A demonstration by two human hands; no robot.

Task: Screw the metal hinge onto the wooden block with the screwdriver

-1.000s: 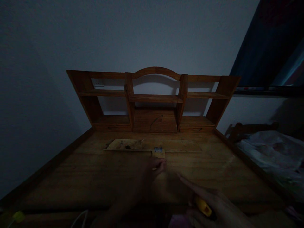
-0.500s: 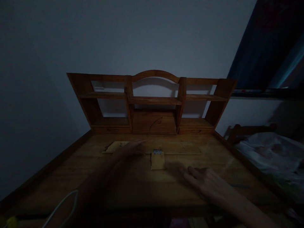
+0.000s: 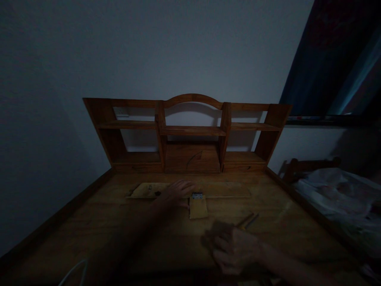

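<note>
Because the metal hinge (image 3: 197, 195) spans the near edge of the long wooden strip (image 3: 223, 190) and the far edge of the small square wood piece (image 3: 198, 208), those two lie flat and edge to edge on the desktop (image 3: 285, 234), presumably so that each leaf has wood under it. The left hand (image 3: 175, 194) is just left of the hinge, fingers stretched out and loosely spread over the strip, seemingly to steady it. The right hand (image 3: 235, 248) is nearer the wearer and to the right of the hinge, its fingers curled in; a slim tool (image 3: 243, 227) with a yellow part shows just past the knuckles. Whether they grip its handle I cannot tell. Beyond the hinge, the desk hutch (image 3: 193, 130) stands at the back, perhaps so placed to leave working room in front.
</note>
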